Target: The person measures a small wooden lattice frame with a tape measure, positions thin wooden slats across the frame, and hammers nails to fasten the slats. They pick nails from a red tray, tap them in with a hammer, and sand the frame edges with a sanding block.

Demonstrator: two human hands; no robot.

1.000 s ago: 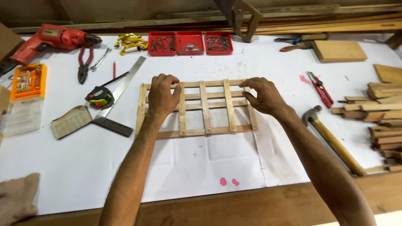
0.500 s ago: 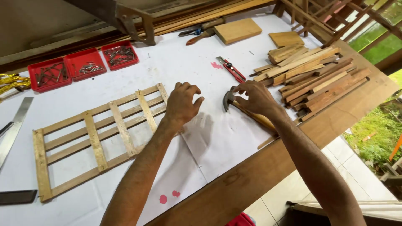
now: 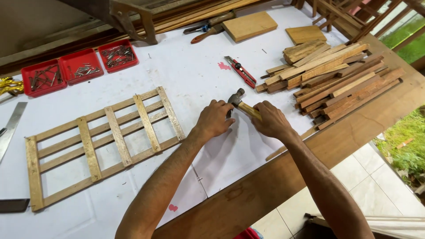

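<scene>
A hammer (image 3: 242, 105) is seen at the centre of a white-covered tabletop (image 3: 195, 75), its metal head pointing toward 11 o'clock and its wooden handle running toward 4 o'clock. The handle is grasped by the right hand (image 3: 271, 120), whose fingers are clenched around it. The left hand (image 3: 214, 119) is placed just beside the hammer head, at its 8 o'clock; its fingers are curled and touch the head, though whether they are gripping it cannot be told.

A slatted wooden frame (image 3: 104, 144) is laid flat at 9 o'clock from the hands, apart from them. Three red trays (image 3: 79, 68) of nails are lined up at 11 o'clock, near the far edge of the tabletop. A red utility knife (image 3: 240, 71) is set at 12 o'clock, near the hammer head. A stack of wooden strips (image 3: 334, 75) is piled at 2 o'clock, with two flat wooden blocks (image 3: 250, 25) beyond it. A metal ruler (image 3: 12, 128) is partly shown at the left border.
</scene>
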